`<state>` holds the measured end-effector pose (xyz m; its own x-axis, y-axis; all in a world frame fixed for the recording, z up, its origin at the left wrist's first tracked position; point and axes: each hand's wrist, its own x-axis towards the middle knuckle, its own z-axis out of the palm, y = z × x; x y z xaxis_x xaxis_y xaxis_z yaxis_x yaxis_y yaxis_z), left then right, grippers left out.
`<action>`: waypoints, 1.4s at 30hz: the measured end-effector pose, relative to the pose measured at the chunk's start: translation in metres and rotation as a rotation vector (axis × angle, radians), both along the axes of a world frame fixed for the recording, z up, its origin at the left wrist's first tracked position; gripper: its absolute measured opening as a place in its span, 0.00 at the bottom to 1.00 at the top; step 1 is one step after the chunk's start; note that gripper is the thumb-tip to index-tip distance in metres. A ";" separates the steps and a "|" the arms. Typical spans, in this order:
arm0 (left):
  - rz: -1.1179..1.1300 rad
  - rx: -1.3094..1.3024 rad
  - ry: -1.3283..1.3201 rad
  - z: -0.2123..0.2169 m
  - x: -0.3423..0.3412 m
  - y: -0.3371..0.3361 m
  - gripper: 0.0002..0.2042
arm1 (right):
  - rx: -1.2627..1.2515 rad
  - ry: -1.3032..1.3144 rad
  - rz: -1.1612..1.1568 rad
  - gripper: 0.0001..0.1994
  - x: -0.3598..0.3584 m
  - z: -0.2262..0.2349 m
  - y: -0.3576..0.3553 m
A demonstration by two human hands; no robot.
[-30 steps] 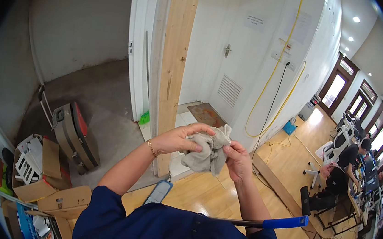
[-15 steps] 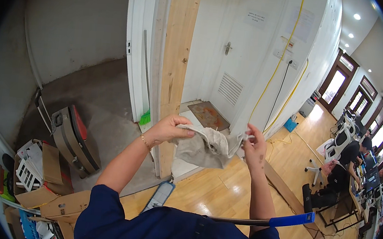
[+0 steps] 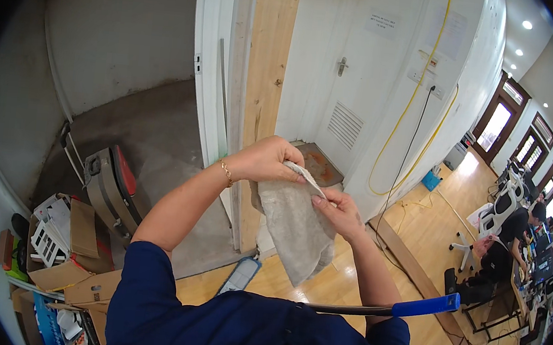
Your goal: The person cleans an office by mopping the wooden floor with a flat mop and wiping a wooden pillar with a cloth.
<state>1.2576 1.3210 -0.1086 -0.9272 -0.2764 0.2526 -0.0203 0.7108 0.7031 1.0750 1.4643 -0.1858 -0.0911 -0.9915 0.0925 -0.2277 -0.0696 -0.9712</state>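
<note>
A grey-beige cloth (image 3: 294, 231) hangs down between my hands in front of my chest, its lower end narrowing to a corner. My left hand (image 3: 267, 160) pinches its top edge between thumb and fingers. Close beside it, my right hand (image 3: 339, 213) grips the same folded edge a little lower and to the right. Below the cloth, a flat mop head (image 3: 240, 276) with a blue-grey pad lies on the floor. A handle with a blue grip (image 3: 427, 305) crosses in front of my body toward the right; its other end is hidden.
A wooden door post (image 3: 266, 72) stands ahead, with a white louvred door (image 3: 345, 126) beyond. At left are a suitcase (image 3: 112, 190) and open cardboard boxes (image 3: 84, 234). Yellow cables (image 3: 396, 134) run down the wall. People sit at desks (image 3: 517, 295) on the right.
The cloth, bunched and stretched sideways before, now hangs down unfolded. My right hand has come left and lower, nearer my left hand, which has moved up and right.
</note>
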 end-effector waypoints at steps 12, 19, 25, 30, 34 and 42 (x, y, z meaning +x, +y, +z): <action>0.141 0.083 -0.094 -0.007 0.035 -0.039 0.08 | -0.280 -0.087 -0.052 0.08 0.003 0.035 -0.038; 0.171 0.246 -0.178 -0.045 0.064 -0.087 0.08 | -0.213 -0.071 -0.056 0.09 0.004 0.055 -0.060; 0.321 0.262 0.274 -0.067 0.077 -0.091 0.10 | -0.286 -0.240 -0.001 0.08 0.011 0.063 -0.064; 0.726 -0.168 0.116 -0.132 0.073 -0.104 0.13 | -0.354 0.174 0.017 0.08 0.017 0.046 -0.071; 0.784 0.432 0.277 -0.110 0.091 -0.116 0.19 | -0.404 0.224 0.038 0.10 0.029 0.047 -0.069; 0.377 0.748 1.029 -0.061 0.050 -0.127 0.23 | -0.310 -0.031 0.054 0.12 0.031 0.038 -0.075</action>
